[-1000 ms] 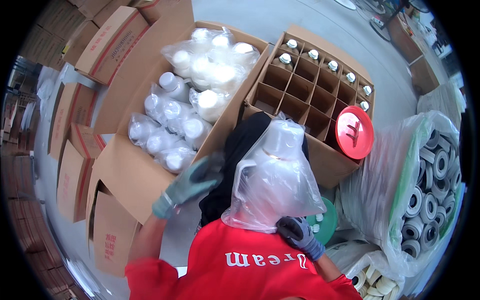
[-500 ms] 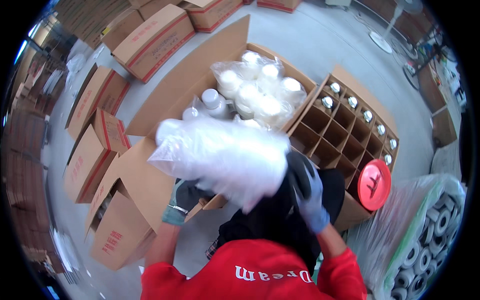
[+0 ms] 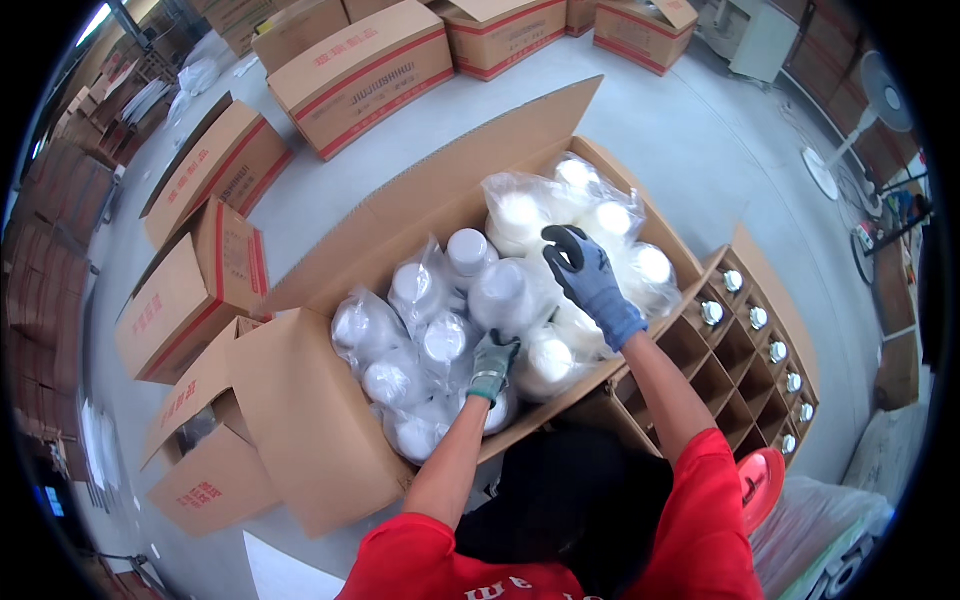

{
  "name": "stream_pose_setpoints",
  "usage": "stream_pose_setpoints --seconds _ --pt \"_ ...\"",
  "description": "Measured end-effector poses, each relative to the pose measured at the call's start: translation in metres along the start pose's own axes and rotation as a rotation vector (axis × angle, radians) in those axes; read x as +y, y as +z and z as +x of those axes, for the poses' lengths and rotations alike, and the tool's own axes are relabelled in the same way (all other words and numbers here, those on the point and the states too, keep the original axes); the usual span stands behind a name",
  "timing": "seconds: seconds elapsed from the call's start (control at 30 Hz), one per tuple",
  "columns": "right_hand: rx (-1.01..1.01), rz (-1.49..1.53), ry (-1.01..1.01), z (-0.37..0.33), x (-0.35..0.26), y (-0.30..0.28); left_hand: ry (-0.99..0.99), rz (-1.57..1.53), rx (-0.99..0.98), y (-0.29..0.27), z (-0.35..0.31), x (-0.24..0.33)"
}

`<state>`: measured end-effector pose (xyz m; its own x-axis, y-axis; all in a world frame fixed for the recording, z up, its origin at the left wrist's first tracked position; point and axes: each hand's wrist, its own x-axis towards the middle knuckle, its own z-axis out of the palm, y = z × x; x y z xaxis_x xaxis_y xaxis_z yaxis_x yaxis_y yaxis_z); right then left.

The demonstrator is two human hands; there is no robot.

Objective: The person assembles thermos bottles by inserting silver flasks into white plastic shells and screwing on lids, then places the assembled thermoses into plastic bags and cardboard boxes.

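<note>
White bottles with round white caps [image 3: 445,337], bundled in clear plastic bags, fill a large open carton [image 3: 365,440] in front of me. My left hand [image 3: 492,366], in a grey-green glove with dark fingers, is bunched against the near side of a bagged white bottle [image 3: 500,292] in the middle. Part of its fingers is hidden against the plastic. Over the right half of the carton is my right hand [image 3: 590,280], in a blue-grey glove with dark fingertips. Its fingers are curved, thumb apart, with nothing seen between them, close above the bagged bottles [image 3: 520,215].
A divided carton [image 3: 735,350] with silver-capped bottles along its far side adjoins on the right. A red round lid [image 3: 762,488] lies by its near corner. Open cartons [image 3: 190,300] stand to the left, closed ones [image 3: 365,85] behind. A fan [image 3: 880,95] stands far right.
The plastic-wrapped bundle that I held above the carton is now down among the other bottles. Both hands have moved forward over the carton, and my right hand has come off the bundle.
</note>
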<state>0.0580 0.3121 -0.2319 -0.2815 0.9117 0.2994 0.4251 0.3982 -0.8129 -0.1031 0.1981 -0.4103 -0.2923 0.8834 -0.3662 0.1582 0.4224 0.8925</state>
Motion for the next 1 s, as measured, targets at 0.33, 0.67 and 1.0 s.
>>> stream_pose_setpoints --seconds 0.33,0.67,1.0 --pt "-0.494 -0.404 0.252 0.082 0.159 0.168 0.213 0.520 -0.056 -0.023 -0.035 0.069" --pt "-0.387 -0.785 0.333 0.062 0.140 0.217 0.648 1.119 0.051 -0.025 -0.011 0.066" --pt "-0.436 0.182 0.041 0.005 -0.085 -0.047 0.090 -0.882 0.153 -0.065 -0.034 0.080"
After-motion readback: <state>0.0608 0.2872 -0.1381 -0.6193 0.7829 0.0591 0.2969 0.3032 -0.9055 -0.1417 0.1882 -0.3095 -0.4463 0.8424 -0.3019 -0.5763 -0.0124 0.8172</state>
